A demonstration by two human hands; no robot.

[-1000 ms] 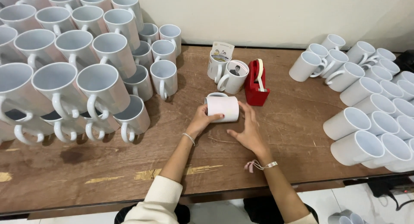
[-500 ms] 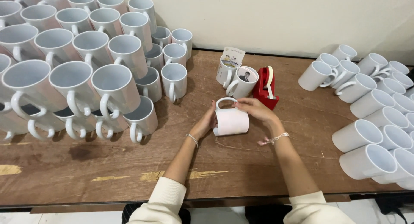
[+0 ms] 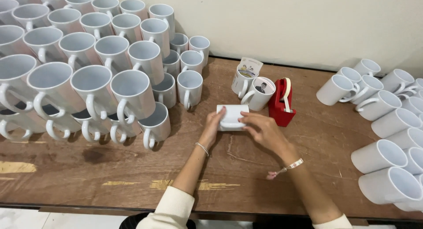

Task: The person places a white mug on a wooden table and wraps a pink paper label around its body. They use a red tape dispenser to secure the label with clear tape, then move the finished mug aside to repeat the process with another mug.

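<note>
White ceramic mug (image 3: 232,117) lies on its side on the brown wooden table (image 3: 132,180), handle up, just left of the red tape dispenser (image 3: 282,102). Left hand (image 3: 213,128) cups its left end; right hand (image 3: 261,128) pinches its right edge, fingers closed on it. Behind it, two upright mugs with paper inserts (image 3: 252,84). Stacked white mugs (image 3: 88,75) far left. Advice: keep the left palm braced so the mug can't roll, and work with the fingertips only.

Bright, even light; soft shadows, sharp focus, wide-angle edge distortion.
</note>
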